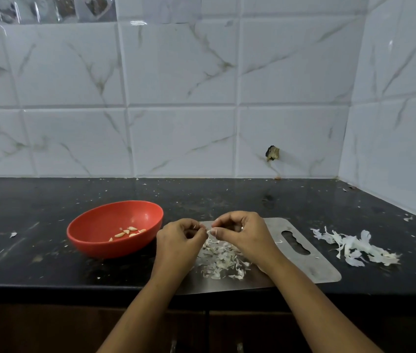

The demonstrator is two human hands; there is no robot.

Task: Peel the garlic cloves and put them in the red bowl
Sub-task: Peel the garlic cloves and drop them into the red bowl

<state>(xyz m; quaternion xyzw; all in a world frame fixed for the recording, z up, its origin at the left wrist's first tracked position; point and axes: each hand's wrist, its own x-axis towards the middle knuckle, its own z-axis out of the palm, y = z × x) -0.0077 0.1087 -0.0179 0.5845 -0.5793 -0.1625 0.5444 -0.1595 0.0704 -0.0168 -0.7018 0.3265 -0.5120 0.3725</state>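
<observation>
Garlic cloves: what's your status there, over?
Left hand, right hand pinching one small pale garlic clove over flat steel board. Peeled cloves in round red bowl. Path to bowl open.

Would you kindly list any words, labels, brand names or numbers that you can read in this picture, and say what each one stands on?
No text can be read anywhere in this view.
red bowl: plain, no label or mark.
steel board: bare metal, no brand stamp visible.
picture tiles at the wall's top left: blurred and glare-covered; any writing there cannot be made out.
</observation>
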